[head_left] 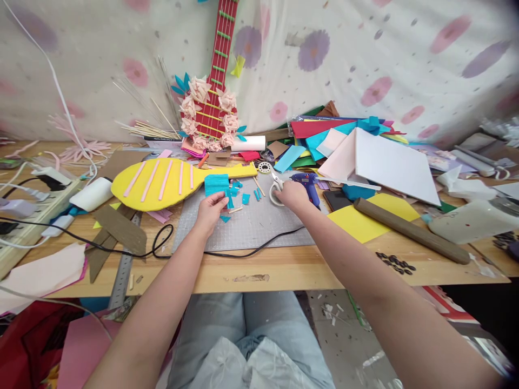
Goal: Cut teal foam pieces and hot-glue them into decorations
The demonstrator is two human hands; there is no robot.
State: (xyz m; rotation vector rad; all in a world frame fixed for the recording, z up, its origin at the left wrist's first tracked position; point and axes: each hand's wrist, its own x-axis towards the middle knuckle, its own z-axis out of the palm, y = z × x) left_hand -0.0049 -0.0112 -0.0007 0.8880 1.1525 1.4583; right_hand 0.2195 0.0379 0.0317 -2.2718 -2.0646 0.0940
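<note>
The left hand (211, 212) pinches blue paper (217, 184) over the counter's gray mat (243, 231). There, scissors (277, 182) point blades forward, slightly left, long axis running away from the person; the right hand (292, 194) touches their handles, whether gripping I cannot tell.

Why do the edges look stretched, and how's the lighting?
Head view: probably a wide lens, enlarging the bare right forearm; head view: soft light, no strong glare on the grey gridded cutting mat; head view: white floral curtain darkens at top right; head view: flat turquoise paper by the left hand looks fairly sharp.
</note>
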